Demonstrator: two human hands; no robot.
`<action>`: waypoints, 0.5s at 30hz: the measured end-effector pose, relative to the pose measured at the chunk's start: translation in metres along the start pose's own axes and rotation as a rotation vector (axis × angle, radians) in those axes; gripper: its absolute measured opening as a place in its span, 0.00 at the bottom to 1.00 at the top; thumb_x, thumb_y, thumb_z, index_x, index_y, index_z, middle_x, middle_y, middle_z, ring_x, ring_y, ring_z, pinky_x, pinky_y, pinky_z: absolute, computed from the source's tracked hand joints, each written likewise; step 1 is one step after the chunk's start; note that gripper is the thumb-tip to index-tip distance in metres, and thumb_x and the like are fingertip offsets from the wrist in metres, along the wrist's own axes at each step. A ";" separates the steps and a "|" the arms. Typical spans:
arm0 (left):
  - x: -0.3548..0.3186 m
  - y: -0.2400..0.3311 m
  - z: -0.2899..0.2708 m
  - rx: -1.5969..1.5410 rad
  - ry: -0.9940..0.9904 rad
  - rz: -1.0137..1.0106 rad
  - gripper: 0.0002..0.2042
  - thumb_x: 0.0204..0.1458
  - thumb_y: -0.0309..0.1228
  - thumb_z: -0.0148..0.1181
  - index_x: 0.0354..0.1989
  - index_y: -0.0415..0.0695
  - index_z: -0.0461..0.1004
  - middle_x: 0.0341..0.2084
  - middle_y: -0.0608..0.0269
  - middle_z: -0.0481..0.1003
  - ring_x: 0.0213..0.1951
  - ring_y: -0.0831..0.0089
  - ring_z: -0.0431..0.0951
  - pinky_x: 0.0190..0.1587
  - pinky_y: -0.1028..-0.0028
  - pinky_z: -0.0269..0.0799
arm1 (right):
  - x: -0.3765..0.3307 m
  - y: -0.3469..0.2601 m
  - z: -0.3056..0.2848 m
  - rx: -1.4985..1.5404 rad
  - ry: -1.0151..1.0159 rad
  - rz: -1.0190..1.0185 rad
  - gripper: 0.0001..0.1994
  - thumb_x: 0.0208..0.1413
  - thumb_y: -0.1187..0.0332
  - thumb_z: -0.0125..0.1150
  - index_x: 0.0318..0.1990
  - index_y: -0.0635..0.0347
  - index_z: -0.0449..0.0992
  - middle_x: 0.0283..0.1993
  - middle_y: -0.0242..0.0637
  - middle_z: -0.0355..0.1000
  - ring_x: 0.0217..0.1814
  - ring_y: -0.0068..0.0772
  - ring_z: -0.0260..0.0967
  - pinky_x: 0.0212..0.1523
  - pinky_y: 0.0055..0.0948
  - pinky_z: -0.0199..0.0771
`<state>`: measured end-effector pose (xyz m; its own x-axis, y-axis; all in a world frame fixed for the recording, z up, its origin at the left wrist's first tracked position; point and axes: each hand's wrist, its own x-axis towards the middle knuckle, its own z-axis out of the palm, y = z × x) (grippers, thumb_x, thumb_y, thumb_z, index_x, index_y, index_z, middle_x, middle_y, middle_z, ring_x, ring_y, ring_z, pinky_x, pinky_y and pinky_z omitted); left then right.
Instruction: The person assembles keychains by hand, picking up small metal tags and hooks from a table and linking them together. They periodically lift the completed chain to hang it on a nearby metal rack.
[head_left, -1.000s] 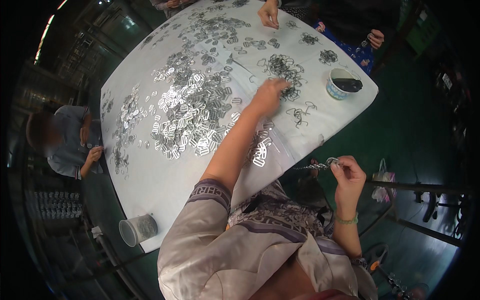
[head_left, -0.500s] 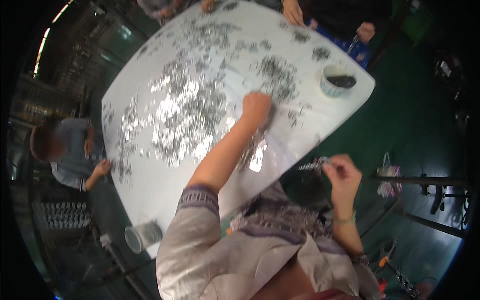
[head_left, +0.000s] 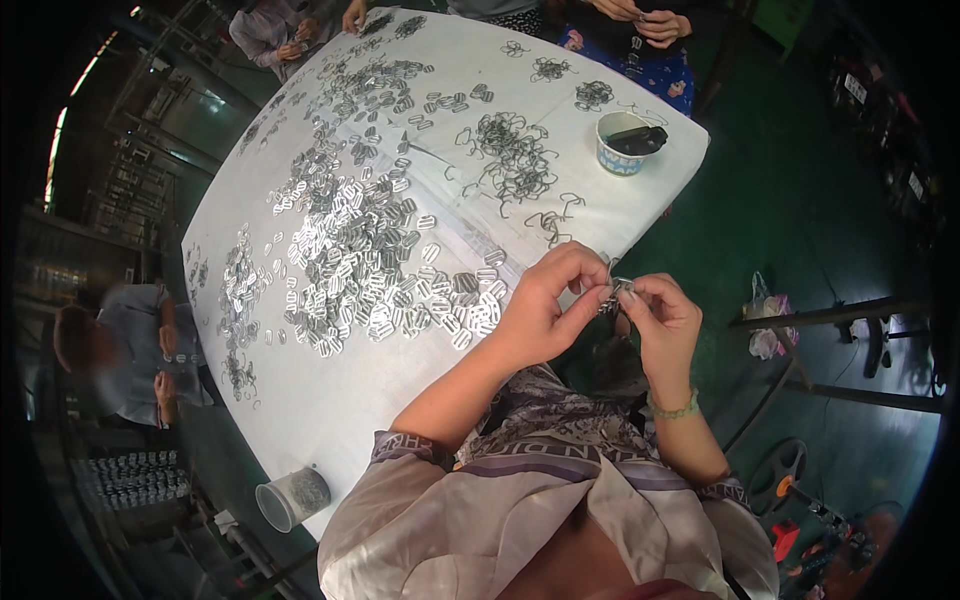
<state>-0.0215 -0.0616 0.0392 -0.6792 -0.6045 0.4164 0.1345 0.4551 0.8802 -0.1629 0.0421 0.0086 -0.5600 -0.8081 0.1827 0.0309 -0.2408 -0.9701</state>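
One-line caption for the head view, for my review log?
Both hands, left hand and right hand, pinch a small metal piece at the edge of a white table strewn with metal buckles.

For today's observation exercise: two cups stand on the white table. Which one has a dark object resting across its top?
The white cup with a blue band, at the far right edge of the table. The clear plastic cup at the near edge has nothing across its top.

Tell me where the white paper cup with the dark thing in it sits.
In the head view, the white paper cup stands at the table's far right corner, just right of the tangle of wire hooks and well beyond both hands.
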 end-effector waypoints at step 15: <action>0.035 0.028 0.013 0.283 0.062 0.403 0.07 0.48 0.18 0.59 0.35 0.40 0.71 0.34 0.57 0.76 0.36 0.64 0.76 0.41 0.73 0.71 | 0.021 -0.032 -0.004 -0.232 0.012 -0.395 0.08 0.47 0.80 0.67 0.36 0.68 0.79 0.31 0.32 0.72 0.32 0.19 0.64 0.34 0.19 0.65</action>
<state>-0.0504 -0.0613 0.0754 -0.5683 -0.3775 0.7312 0.1704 0.8153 0.5534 -0.1785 0.0350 0.0429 -0.5009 -0.6719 0.5455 -0.3722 -0.4017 -0.8367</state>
